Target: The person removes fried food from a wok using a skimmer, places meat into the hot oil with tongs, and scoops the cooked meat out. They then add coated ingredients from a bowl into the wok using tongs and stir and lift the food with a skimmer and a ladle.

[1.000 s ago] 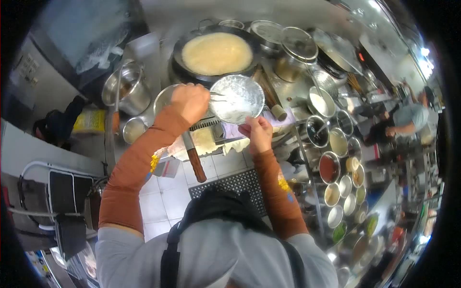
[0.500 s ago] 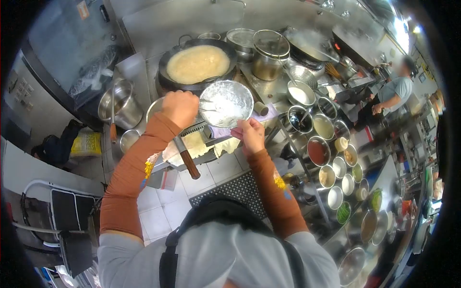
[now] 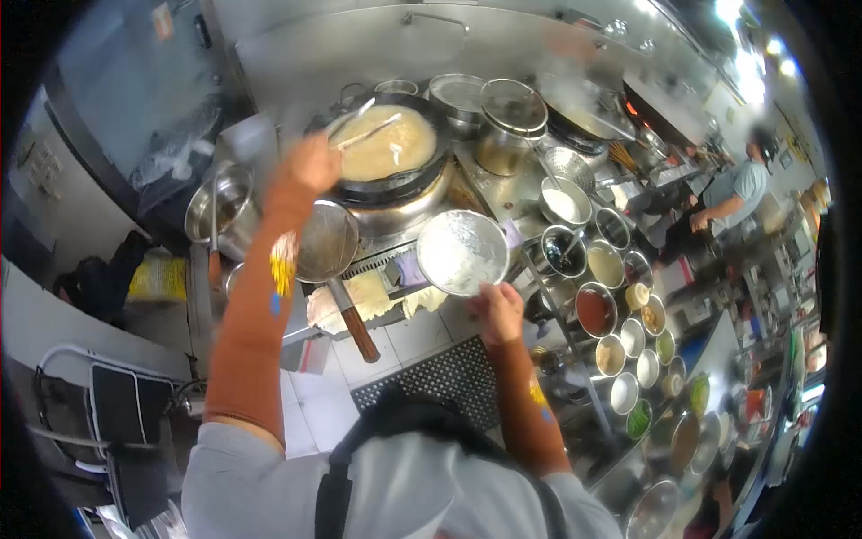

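Observation:
My left hand [image 3: 312, 164] is closed round a pair of tongs [image 3: 370, 131], whose two light-coloured arms reach apart over the wok [image 3: 391, 189]. Pale, foamy liquid [image 3: 382, 162] fills the wok, and a small white piece [image 3: 396, 155] shows at its surface below the tongs. With my right hand [image 3: 500, 313], I grip the near rim of a metal bowl [image 3: 462, 253] coated inside with white powder or batter. The bowl is tilted toward me, in front of the counter edge. A wood-handled strainer [image 3: 325, 241] lies below my left forearm.
Lidded pots [image 3: 512, 135] stand right of the wok, and a deep pot [image 3: 220, 211] with a ladle stands left. Several bowls of sauces and ingredients [image 3: 596, 310] line the right side. Another person [image 3: 732, 202] stands farther right. A black mat [image 3: 431, 377] lies on the floor.
My left hand has moved from above the bowl to the wok's left side, with the tongs over the liquid. The bowl has moved right and nearer. A white piece now shows in the wok.

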The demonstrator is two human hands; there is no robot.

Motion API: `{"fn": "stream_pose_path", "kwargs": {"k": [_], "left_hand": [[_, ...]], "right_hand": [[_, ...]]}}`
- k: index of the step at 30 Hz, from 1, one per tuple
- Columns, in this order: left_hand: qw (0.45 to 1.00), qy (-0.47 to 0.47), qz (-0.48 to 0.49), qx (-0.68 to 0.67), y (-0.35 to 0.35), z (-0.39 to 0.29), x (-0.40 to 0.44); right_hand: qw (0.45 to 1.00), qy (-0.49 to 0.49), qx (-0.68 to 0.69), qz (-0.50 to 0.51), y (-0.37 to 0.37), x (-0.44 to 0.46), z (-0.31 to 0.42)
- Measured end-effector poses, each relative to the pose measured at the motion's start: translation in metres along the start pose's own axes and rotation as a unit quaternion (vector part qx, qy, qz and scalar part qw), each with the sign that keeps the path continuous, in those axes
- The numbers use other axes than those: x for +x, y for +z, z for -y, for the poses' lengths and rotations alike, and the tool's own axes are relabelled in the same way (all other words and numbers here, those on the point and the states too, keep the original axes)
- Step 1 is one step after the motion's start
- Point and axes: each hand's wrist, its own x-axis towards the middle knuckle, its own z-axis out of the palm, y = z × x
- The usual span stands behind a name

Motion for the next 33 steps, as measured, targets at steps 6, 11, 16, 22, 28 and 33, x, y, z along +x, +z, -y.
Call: {"fn": "stream_pose_path", "kwargs": {"k": [6,11,16,22,28,33], "left_hand": [[0.612,-0.437,0.074,-0.655,0.025,0.0,-0.228],[0.324,-0.576,-0.092,-0.744,0.006,0.055,-0.305],[0.206,-0.619,-0.152,-0.743,0.017,0.135,-0.305],[0.272,-0.61,-0.11,-0.736,0.069,0.195,-0.368],[0.53,-0.612,0.312,-0.497,0.131,0.059,-0.405],[0.667,-0.214,0.661,-0.27,0.168,-0.05,-0.429]], "right_hand": [[0.999,0.016,-0.013,-0.029,-0.032,-0.043,0.008],[0.998,0.036,-0.011,-0.055,-0.052,-0.051,0.009],[0.998,0.024,-0.037,-0.05,-0.035,-0.05,0.01],[0.996,-0.002,-0.01,-0.087,-0.061,-0.074,-0.011],[0.977,-0.056,0.137,-0.151,-0.087,-0.143,0.003],[0.937,-0.128,0.176,-0.274,-0.16,-0.262,0.014]]}}
